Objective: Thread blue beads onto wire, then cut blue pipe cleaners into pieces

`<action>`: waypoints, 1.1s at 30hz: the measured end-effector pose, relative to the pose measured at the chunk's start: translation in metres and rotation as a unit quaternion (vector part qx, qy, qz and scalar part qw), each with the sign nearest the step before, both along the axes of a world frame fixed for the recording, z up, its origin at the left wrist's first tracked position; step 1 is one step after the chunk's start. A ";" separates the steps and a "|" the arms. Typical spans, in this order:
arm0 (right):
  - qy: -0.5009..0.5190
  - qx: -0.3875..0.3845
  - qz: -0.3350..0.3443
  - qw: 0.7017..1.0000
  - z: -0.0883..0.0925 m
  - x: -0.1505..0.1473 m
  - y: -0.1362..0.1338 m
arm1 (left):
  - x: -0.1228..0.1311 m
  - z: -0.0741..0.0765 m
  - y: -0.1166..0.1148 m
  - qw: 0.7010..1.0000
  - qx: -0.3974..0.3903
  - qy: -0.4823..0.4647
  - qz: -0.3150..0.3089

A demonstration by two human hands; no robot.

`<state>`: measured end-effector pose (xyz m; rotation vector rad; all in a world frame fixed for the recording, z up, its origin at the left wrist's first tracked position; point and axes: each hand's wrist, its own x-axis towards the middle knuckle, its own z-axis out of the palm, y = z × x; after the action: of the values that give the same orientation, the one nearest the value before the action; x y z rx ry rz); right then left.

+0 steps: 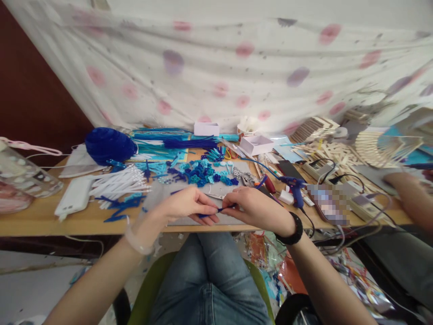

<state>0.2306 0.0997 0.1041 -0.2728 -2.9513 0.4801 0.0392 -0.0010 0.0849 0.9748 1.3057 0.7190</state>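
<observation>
Left hand point(194, 206) and right hand point(249, 205) pinch a dark-blue strip point(220, 210) at two spots, apparently to steady it, on the near side of the blue flower pile point(203, 172), probably kept within reach

Craft work area, shared table point(37, 220); home or business premises, cannot tell.
Wooden tabletop across mid-frame bears fuzzy blue stems point(191, 143) and small blue flower shapes point(203, 173) at centre, a blue glue gun point(296, 192) right of centre, loose wooden sticks point(338, 155) at right. Second person's arm point(413, 196) at far right edge. Spotted cloth point(203, 63) hung across top of frame; coloured scraps point(260, 251) below, lower right.
</observation>
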 end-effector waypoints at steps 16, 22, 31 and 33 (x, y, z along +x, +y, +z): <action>0.103 0.039 -0.005 0.994 -0.001 0.006 0.001 | 0.005 -0.005 0.008 1.000 -0.007 0.003 0.010; 0.381 -0.120 -0.291 0.869 -0.026 0.018 -0.013 | 0.002 -0.015 0.011 0.988 0.029 -0.079 0.130; 0.318 -0.516 -0.291 0.740 -0.057 -0.019 -0.018 | 0.020 -0.023 0.016 0.989 0.063 -0.082 0.109; 0.325 -0.521 -0.302 0.729 -0.056 -0.020 -0.014 | 0.023 -0.025 0.014 0.983 0.084 -0.082 0.138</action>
<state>0.2103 0.0857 0.0477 -0.8889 -1.4933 1.6294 0.0623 0.0128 0.0602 0.8551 1.2623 1.1148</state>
